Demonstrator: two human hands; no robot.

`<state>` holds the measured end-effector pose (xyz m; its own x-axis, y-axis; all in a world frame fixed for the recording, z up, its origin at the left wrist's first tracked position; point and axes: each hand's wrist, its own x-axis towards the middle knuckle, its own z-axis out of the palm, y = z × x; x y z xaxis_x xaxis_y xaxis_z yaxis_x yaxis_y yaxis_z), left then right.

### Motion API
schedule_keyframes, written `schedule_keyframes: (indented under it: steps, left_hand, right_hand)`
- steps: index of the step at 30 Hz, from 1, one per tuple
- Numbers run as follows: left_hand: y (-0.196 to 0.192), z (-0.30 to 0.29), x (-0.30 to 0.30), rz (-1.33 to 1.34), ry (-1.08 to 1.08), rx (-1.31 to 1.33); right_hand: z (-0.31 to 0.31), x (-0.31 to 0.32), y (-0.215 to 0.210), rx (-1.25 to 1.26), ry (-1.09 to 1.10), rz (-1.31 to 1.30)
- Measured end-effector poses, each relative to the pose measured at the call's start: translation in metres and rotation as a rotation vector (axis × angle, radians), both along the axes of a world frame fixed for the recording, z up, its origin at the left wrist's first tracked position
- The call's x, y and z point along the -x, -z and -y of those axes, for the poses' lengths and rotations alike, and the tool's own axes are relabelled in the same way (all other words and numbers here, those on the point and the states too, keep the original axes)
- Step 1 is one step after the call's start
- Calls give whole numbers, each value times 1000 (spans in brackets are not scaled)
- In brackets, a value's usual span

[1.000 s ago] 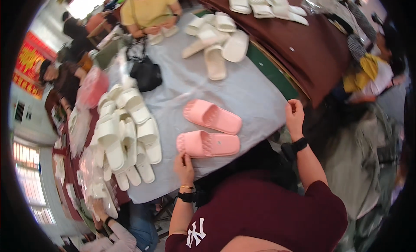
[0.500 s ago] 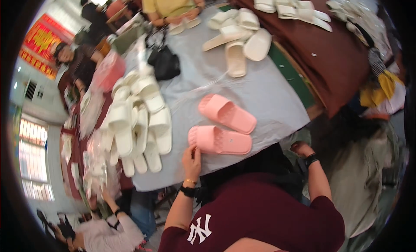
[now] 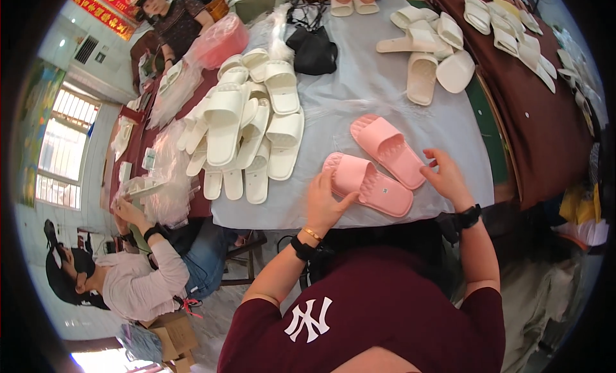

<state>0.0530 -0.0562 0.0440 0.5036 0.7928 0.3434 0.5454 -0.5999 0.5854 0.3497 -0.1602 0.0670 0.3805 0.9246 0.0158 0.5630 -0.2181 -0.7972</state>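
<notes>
Two pink slide slippers lie side by side on the pale sheet that covers the table. The nearer pink slipper (image 3: 390,196) has my left hand (image 3: 326,203) at its strap side, thumb spread away from the fingers and touching or almost touching it. Just past the heel end of the farther pink slipper (image 3: 385,140) is my right hand (image 3: 447,179). Its fingers are bent but apart, with nothing between them; whether a fingertip touches the heel I cannot tell.
A heap of white slippers (image 3: 226,119) stands left of the pink pair. Beyond are a black bag (image 3: 312,51) and cream slippers (image 3: 421,78). More white slippers (image 3: 507,27) lie on the brown-covered table (image 3: 545,132). Clear plastic bags (image 3: 168,174) and co-workers are at left.
My right hand has come up from beside the table to the pink slippers. My left hand has opened out along the nearer one. The view has shifted, moving everything across the picture.
</notes>
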Motion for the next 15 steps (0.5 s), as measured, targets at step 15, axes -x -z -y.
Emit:
schedule_keyframes:
  steps: [15]
  left_hand:
    - [20,-51,-2,-2,246,0]
  right_hand:
    - [-38,24,41,22,-96,25]
